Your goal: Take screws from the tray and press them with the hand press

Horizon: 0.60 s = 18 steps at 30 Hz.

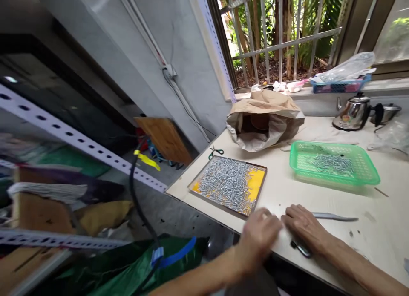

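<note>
My left hand (260, 235) is just off the near corner of a shallow tray (220, 206), its fingers curled and slightly blurred. Inside the tray, many small silvery screws (223, 179) lie over a yellow bottom. Close by on the right, my right hand (302, 222) rests low at the table edge with fingers bent inward. Whatever either hand may hold is hidden. A grey curved handle (335, 216) sticks out beyond my right hand, and a small dark and metal piece (300, 248) lies below its wrist.
A green plastic basket (334, 181) holds more screws. Behind the tray are green-handled scissors (216, 152) and an open brown paper bag (266, 117). A steel kettle (353, 113) stands at the back right of the white table (322, 257). Perforated metal beams (79, 138) cross at left.
</note>
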### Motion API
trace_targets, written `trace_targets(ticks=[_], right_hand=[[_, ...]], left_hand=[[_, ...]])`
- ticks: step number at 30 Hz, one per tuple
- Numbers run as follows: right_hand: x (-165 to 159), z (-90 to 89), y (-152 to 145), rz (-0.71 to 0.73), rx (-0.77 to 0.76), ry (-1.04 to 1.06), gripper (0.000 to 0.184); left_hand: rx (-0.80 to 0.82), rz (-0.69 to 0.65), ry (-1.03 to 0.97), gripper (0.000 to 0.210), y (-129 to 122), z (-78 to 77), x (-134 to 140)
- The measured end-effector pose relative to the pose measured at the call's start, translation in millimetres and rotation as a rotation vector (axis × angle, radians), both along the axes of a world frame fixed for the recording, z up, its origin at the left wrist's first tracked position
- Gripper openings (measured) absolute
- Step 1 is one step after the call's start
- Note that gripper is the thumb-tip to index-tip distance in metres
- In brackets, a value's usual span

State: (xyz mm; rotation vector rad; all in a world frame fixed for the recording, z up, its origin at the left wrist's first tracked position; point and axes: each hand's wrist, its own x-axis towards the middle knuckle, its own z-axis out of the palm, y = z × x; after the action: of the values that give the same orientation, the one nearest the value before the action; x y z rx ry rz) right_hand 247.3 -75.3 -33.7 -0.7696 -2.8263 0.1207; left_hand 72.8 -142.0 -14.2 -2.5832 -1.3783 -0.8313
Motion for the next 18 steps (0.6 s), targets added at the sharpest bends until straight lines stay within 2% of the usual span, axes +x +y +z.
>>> trace_targets(ticks=[2, 4, 6, 9, 11, 12, 14, 18], right_hand=[[1, -2.6, 5, 0.002, 0.031, 0.044, 0.027], [7, 8.0, 17, 0.016, 0.095, 0.14, 0.03], [19, 30.7, 36, -0.026, 0.179, 0.275, 0.03], [47, 71.5, 74, -0.278, 0.276, 0.379, 0.029], [68, 88.2, 94, -0.42, 0.324, 0.344, 0.037], [77, 90.7, 99, -0.464, 0.331, 0.322, 0.042], [91, 82.9, 98, -0.474, 0.302, 0.296, 0.046], [107, 34.0, 58, -0.362, 0.218, 0.338, 0.036]], left_hand=[[-0.085, 0.316, 0.065, 0.025, 32, 14.7, -39], [-0.185, 0.493, 0.107, 0.021, 63, 22.5, -67], [-0.278, 0.539, 0.14, 0.018, 87, 22.3, -82], [-0.374, 0.516, 0.232, 0.019, 109, 13.3, -86], [-0.41, 0.511, 0.309, 0.021, 118, 6.2, -84], [-0.419, 0.515, 0.335, 0.021, 122, 3.0, -82], [-0.419, 0.519, 0.356, 0.021, 128, -2.2, -80], [-0.417, 0.493, 0.362, 0.02, 141, -4.8, -77]])
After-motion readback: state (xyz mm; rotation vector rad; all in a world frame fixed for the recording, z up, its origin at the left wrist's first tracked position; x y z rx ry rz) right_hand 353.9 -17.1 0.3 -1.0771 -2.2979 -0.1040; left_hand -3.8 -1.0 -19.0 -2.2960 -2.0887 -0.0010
